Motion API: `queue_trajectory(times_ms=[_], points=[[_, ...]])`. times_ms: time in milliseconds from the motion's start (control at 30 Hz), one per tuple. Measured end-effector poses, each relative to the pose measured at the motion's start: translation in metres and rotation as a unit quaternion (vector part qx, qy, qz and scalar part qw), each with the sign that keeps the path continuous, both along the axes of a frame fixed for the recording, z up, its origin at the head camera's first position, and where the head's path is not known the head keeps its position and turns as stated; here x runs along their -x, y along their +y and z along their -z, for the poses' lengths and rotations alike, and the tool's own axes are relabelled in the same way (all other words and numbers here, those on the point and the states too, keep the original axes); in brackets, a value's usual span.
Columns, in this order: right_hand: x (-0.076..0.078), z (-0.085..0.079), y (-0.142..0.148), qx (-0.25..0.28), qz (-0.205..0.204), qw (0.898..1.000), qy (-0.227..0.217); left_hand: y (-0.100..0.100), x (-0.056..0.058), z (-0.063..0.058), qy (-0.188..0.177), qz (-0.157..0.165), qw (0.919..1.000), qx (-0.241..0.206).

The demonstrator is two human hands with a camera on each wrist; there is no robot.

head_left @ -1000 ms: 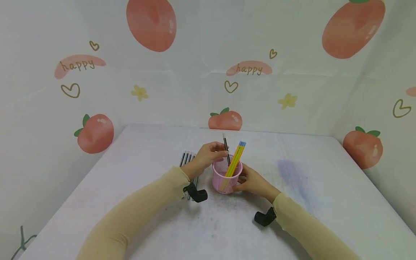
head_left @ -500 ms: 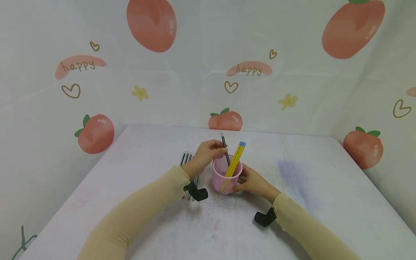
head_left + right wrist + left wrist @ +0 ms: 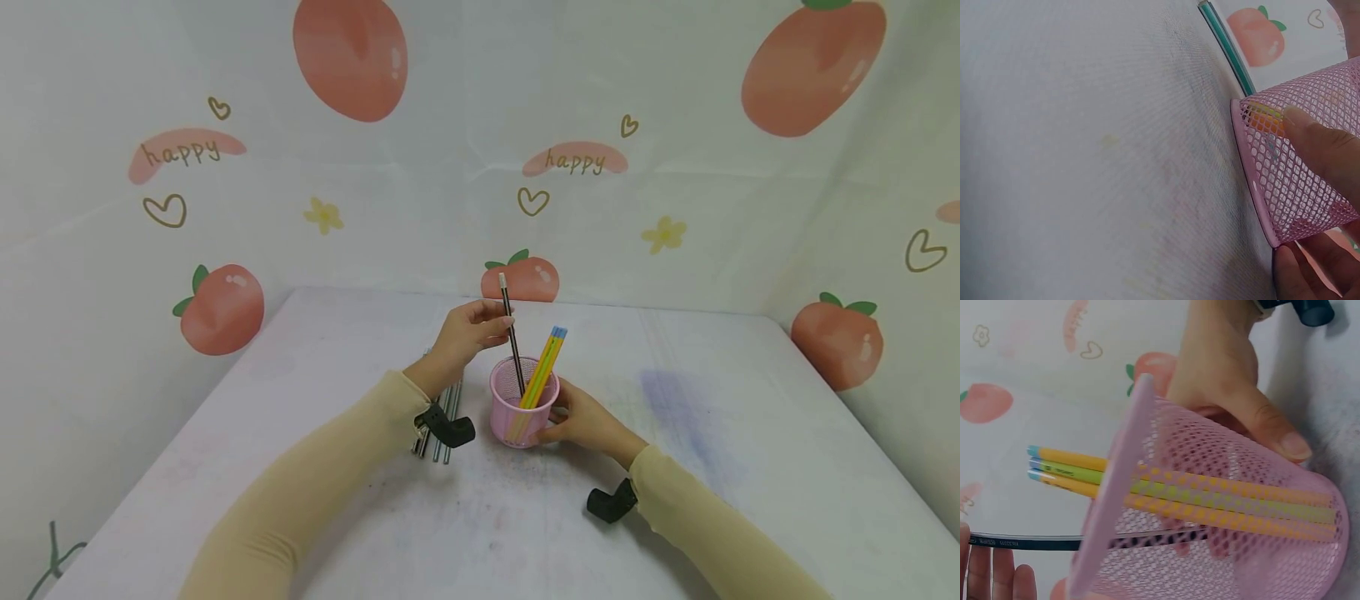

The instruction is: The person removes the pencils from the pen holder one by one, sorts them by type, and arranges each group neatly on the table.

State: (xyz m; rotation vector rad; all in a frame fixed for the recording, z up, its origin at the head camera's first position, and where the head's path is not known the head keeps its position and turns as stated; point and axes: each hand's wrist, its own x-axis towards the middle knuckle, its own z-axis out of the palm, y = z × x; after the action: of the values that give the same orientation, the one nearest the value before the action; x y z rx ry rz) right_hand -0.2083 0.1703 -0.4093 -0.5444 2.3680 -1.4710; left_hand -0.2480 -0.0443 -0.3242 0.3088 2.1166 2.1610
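My left hand [image 3: 465, 333] pinches a dark pencil [image 3: 512, 333] near its white upper end, over the pink mesh pen cup [image 3: 504, 421]. The pencil's lower part is inside the cup and shows through the mesh in the left wrist view. Three yellow and lime pencils [image 3: 1069, 474] with blue ends lean together in the cup. My right hand [image 3: 592, 421] grips the cup's right side low down, its thumb [image 3: 1316, 137] against the mesh. The cup stands upright on the table.
Several dark pencils [image 3: 453, 408] lie side by side on the white table [image 3: 525, 533], left of the cup and partly hidden by the left wrist. A printed peach cloth [image 3: 420, 192] hangs behind the table. Black wrist cameras [image 3: 611, 502] jut from both sleeves.
My left hand has risen and shifted slightly left, drawing the dark pencil higher, though its lower part is still within the cup. The right hand and the cup have stayed put.
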Motion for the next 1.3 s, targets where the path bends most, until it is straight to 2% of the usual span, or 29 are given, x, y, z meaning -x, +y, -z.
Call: queue_trajectory(times_ms=[300,667,967,1300], points=[[0.000,-0.001,0.000,0.001,-0.002,1.000,0.000,-0.012,0.004,-0.018,-0.005,-0.002,0.9976,-0.069],[-0.001,-0.003,0.000,0.000,-0.005,1.000,0.001,-0.035,0.006,-0.038,0.009,-0.028,0.9961,-0.083],[-0.003,-0.004,0.001,0.002,0.002,1.000,-0.009,-0.058,0.011,-0.043,0.015,-0.062,0.9960,-0.063],[-0.003,-0.003,0.000,0.009,-0.001,1.000,-0.008,-0.084,0.018,-0.034,0.006,-0.087,0.9962,0.007]])
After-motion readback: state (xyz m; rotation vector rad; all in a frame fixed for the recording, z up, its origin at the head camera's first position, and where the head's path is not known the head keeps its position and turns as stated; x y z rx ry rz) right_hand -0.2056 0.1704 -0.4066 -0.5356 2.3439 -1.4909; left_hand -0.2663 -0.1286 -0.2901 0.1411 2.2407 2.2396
